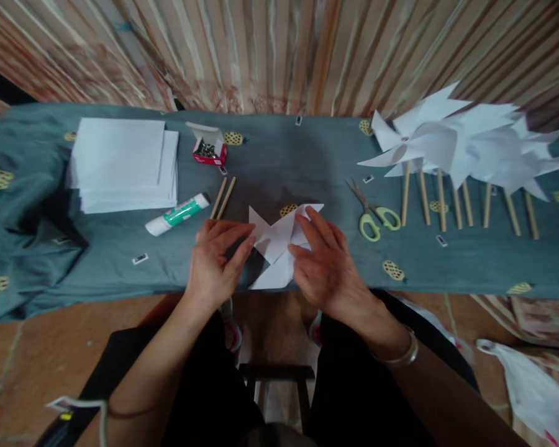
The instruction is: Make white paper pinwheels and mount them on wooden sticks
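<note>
A cut white paper square point(277, 243) with pointed flaps lies on the grey-green cloth point(289, 155) near the table's front edge. My left hand point(214, 261) rests on its left side, fingers stretched out and pressing a flap toward the middle. My right hand point(323, 261) lies on the right side, fingers flat on another folded flap. Both hands touch the paper; neither lifts it.
A stack of white sheets point(123, 162) and a red box of pins point(209, 149) sit at the back left, with a glue stick point(177, 214) and two wooden sticks point(223, 197) nearby. Green-handled scissors point(375, 214) and several finished paper pinwheels point(456, 146) lie right.
</note>
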### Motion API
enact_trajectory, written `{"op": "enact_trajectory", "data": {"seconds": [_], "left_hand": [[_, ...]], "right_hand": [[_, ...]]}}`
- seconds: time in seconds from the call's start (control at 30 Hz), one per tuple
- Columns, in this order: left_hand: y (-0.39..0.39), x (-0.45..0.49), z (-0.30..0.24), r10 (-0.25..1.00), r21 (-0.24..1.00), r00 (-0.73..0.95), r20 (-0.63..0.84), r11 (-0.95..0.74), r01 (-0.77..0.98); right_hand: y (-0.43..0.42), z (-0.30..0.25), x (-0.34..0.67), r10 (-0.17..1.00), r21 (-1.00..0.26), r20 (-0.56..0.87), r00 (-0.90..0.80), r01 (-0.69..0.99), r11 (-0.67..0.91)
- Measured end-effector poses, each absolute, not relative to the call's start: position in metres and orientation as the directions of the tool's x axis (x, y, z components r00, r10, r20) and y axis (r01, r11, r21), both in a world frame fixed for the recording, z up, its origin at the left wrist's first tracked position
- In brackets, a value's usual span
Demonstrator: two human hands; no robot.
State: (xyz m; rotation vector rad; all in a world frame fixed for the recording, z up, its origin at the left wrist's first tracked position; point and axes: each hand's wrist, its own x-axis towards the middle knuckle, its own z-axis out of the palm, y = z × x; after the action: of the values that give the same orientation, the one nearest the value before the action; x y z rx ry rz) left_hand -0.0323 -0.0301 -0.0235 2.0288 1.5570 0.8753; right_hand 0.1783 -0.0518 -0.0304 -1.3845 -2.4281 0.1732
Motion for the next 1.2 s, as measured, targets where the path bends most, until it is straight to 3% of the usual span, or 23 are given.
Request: {"op": "enact_trajectory", "data": {"seconds": [0.17, 0.43, 0.73, 0.83, 0.9, 0.97, 1.03, 1.2], "left_hand": [[-0.028, -0.034, -0.026, 0.98, 0.758, 0.08, 0.184, -0.194, 0.622], [-0.029, -0.039, -0.031, 0.987, 0.818, 0.044, 0.156, -0.154, 0.554], [-0.036, -0.052, -0.032, 0.997, 0.861, 0.068, 0.047, -0.075, 0.504], [-0.043, -0.046, -0.031, 0.992, 0.957, 0.018, -0.124, 0.115, 0.268], [-0.05, -0.037, -0.028, 0.964, 0.964, 0.011, -0.264, 0.264, -0.036], [-0.057, -0.027, -0.024, 0.918, 0.87, 0.048, -0.393, 0.388, -0.305], [-0.061, -0.017, -0.021, 0.862, 0.743, 0.123, -0.491, 0.489, -0.457], [-0.06, 0.001, -0.013, 0.8, 0.574, 0.307, -0.515, 0.588, -0.57]], "right_hand": [[-0.055, -0.022, 0.181, 0.847, -0.358, 0.225, -0.482, 0.767, 0.532], [-0.058, -0.026, 0.183, 0.813, -0.325, 0.288, -0.506, 0.748, 0.579], [-0.052, -0.059, 0.173, 0.812, -0.249, 0.413, -0.412, 0.807, 0.536], [-0.05, -0.064, 0.173, 0.81, -0.24, 0.446, -0.382, 0.82, 0.519], [-0.049, -0.063, 0.173, 0.81, -0.245, 0.455, -0.37, 0.823, 0.513], [-0.049, -0.062, 0.173, 0.816, -0.251, 0.455, -0.356, 0.828, 0.502], [-0.049, -0.06, 0.173, 0.823, -0.264, 0.453, -0.344, 0.83, 0.492], [-0.048, -0.059, 0.173, 0.829, -0.297, 0.452, -0.329, 0.821, 0.488]]}}
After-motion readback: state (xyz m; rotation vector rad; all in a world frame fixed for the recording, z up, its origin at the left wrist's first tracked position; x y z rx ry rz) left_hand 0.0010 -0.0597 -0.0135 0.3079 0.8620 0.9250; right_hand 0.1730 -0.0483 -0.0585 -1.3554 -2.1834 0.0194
